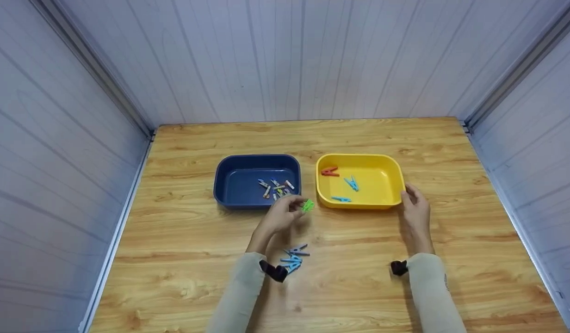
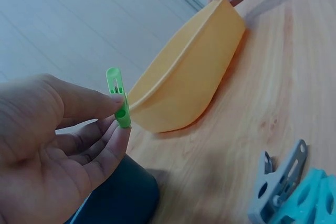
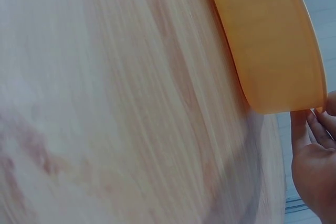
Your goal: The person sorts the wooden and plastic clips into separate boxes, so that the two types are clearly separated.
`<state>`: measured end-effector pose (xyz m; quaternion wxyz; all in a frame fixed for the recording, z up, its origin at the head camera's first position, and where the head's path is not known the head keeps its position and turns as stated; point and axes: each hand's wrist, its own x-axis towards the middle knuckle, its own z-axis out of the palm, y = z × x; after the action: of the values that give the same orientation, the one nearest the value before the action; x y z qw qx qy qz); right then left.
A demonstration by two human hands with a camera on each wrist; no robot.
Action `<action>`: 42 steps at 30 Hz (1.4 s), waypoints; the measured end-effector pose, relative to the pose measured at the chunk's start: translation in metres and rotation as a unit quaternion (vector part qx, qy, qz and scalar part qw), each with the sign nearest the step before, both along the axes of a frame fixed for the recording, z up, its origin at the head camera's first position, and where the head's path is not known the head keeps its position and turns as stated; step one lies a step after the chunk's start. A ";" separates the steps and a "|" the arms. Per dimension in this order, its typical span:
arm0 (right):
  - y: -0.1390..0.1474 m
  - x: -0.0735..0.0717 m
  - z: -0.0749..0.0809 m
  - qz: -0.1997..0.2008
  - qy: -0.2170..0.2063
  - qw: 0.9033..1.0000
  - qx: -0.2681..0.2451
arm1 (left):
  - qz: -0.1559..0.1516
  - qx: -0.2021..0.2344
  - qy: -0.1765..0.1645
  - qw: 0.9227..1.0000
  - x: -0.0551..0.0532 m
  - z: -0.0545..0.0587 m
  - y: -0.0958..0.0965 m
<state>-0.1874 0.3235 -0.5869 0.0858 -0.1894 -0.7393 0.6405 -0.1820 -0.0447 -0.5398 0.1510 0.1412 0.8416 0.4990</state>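
Note:
A bright green clothespin [image 2: 118, 98] is pinched between the thumb and fingers of my left hand [image 1: 282, 214], over the gap between the two tubs. My right hand [image 1: 416, 209] grips the rim at the right end of the yellow tub [image 1: 359, 203]. Inside that tub lie a red clothespin [image 1: 330, 171] and two blue clothespins, one in the middle [image 1: 352, 183] and one near the front wall. The dark blue tub [image 1: 234, 199] contains several clothespins [image 1: 265, 187], partly hidden by my left hand. Nearer me, a small pile of blue and grey clothespins [image 1: 292, 260] lies beside my left wrist.
Both tubs stand side by side on a wood-grain table [image 1: 183, 259]. Pale panel walls [image 1: 275, 60] enclose the table at the back and both sides. A black wrist strap [image 1: 273, 271] overlaps the edge of the loose pile in the head view.

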 end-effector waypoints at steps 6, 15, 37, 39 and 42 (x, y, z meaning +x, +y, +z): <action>-0.003 0.000 0.003 -0.007 0.000 0.999 -0.052 | 0.003 -0.006 -0.020 1.000 -0.010 0.006 0.006; 0.000 -0.002 -0.003 -0.008 -0.006 1.000 -0.029 | 0.026 0.001 -0.041 0.999 -0.022 0.012 0.027; -0.010 0.007 0.019 -0.006 -0.015 0.997 -0.070 | 0.091 0.055 -0.100 0.989 -0.047 0.004 0.053; -0.011 0.008 0.021 -0.006 -0.011 0.995 -0.095 | 0.095 0.057 -0.099 0.989 -0.047 0.004 0.054; -0.011 0.008 0.019 -0.009 -0.007 0.992 -0.124 | 0.103 0.056 -0.092 0.989 -0.048 0.002 0.056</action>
<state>-0.1798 0.3126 -0.5678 0.0621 -0.2096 -0.6532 0.7249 -0.2296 0.0114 -0.5377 0.1674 0.0159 0.8051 0.5688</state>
